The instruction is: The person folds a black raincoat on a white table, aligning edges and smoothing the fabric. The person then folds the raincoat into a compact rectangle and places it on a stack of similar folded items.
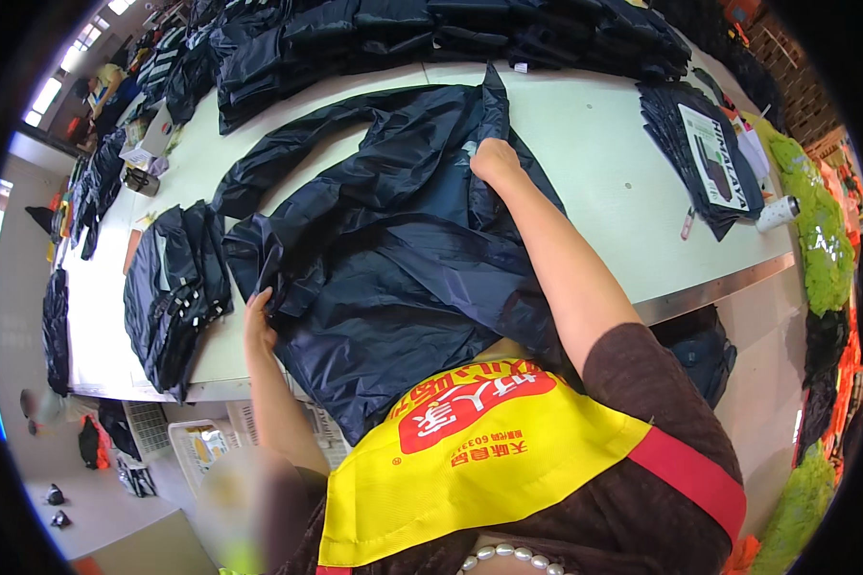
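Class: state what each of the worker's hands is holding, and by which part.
Both grip the dark navy jacket: the left hand pinches its lower-left edge, the right hand grasps fabric near its top.

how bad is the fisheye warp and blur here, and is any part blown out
Head view: strong fisheye, the table edge bows and a black rim rings the frame; the windows at upper left are blown out; a blurred patch sits at the lower left; the dark jacket under the left hand and right hand is sharp and evenly lit, with soft sheen, no hard shadows.

left hand (257, 324): near body, fingers curled, gripping | right hand (495, 159): arm extended, closed
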Available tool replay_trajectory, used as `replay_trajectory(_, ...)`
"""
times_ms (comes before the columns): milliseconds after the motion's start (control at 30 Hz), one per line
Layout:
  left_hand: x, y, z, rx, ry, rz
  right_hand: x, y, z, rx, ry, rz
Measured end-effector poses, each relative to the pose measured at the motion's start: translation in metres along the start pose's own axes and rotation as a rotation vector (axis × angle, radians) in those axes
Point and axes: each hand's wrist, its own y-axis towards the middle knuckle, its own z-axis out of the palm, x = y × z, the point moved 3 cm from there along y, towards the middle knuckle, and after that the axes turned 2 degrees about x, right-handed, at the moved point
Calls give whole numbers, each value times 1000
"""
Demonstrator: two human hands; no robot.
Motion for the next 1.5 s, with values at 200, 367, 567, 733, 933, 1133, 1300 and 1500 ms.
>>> replay_trajectory(200, 20, -42, 56, -75, -331, 76, -35, 61, 42, 18, 32, 259)
replay_trajectory(367, 33, -30, 41, 109, -179, 172, -60, 73, 28, -7, 32, 151)
replay_trajectory(567, 41, -59, 85, -331, 412, 644, -88, 43, 16, 375, 1185, 347)
replay_trajectory(733, 26, -44, 108, -543, 354, 720, -139, 45, 30, 394, 1740, 417)
replay_trajectory(933, 16, -3, 123, -392, 850, 457, -134, 50, 14, 357, 1428, 374)
replay_trajectory(1133, -18, -9, 93, -237, 507, 283, -160, 57, -74, 492, 969, 125)
replay_trajectory(1300, 1, -33, 6, -296, 442, 122, -299, 78, -126, 119, 693, 312)
replay_trajectory(1500, 14, -43, 53, -171, 473, 133, -343, 89, -117, -144, -90, 272)
